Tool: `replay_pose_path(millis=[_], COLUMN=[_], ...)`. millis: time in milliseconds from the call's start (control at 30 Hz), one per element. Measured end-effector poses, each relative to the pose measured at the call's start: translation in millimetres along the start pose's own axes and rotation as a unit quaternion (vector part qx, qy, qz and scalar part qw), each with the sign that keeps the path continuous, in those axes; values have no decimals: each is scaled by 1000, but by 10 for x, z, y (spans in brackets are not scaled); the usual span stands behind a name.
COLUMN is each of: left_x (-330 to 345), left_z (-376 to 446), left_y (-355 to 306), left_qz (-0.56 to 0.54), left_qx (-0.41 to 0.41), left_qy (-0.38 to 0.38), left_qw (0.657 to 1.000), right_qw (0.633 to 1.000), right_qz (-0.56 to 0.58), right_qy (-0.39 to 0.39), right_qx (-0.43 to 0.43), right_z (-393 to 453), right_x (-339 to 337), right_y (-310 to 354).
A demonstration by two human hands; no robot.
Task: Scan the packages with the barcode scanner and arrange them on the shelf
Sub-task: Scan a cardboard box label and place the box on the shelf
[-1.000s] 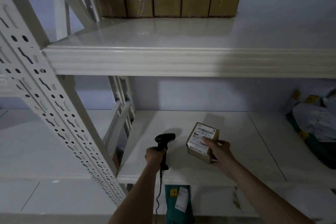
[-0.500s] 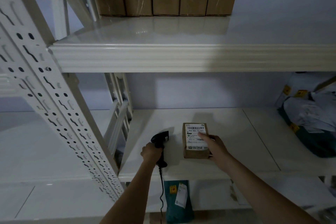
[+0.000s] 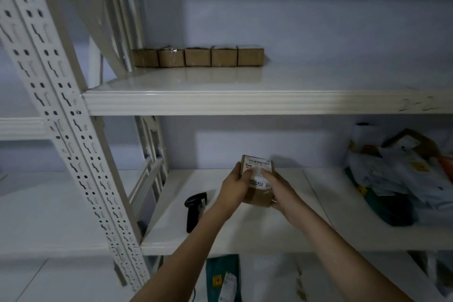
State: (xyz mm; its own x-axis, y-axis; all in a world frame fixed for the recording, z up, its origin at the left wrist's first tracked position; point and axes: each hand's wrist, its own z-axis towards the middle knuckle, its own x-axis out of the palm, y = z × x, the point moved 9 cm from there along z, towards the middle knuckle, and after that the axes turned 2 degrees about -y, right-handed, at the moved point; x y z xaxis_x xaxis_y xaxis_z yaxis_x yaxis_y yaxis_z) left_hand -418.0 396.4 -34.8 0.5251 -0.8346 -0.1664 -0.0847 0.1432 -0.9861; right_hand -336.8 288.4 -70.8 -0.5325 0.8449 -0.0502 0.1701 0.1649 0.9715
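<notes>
A small brown cardboard box (image 3: 257, 195) with a white barcode label is held above the middle shelf (image 3: 245, 233). My left hand (image 3: 235, 187) grips its left side and my right hand (image 3: 278, 187) grips its right side, thumbs on the label. The black barcode scanner (image 3: 195, 209) lies on the middle shelf to the left of my hands, untouched. On the upper shelf (image 3: 245, 103) several brown boxes (image 3: 198, 57) stand in a row against the back wall.
A heap of bagged parcels (image 3: 402, 179) fills the right end of the middle shelf. A perforated white upright (image 3: 61, 115) slants across the left. A green parcel (image 3: 223, 277) sits below the middle shelf.
My left hand has let go of the scanner, which now lies on the shelf, and has joined my right hand on the box. The box has been lifted off the shelf. The view has tilted upward.
</notes>
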Motion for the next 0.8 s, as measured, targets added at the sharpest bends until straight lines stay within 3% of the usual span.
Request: replay_pose_path(millis=[133,200,367,467,800], left_x=[435,626,829,842,661], left_z=[-323,-492,-823,-971,-759], left_y=[-412,-670,-1390,-1792,-2875], left_qz=[100,128,194,179,184], left_qx=[75,109,200,249,336], left_qy=[102,113,16,-19,-130], left_qw=[987,979,960,952,915], right_qw=[990,985,967,954,907], right_qz=[-101,-126,-145,-135,-154], right_qy=[6,7,-5,-30,-47], right_qx=[-95,-114,-209,-266,-390], right_z=[-466,-661,-1114,-1292,-1265], right_x=[-555,-857,-1328,-1505,-1561], right_y=[362,490,1018,1409,2620])
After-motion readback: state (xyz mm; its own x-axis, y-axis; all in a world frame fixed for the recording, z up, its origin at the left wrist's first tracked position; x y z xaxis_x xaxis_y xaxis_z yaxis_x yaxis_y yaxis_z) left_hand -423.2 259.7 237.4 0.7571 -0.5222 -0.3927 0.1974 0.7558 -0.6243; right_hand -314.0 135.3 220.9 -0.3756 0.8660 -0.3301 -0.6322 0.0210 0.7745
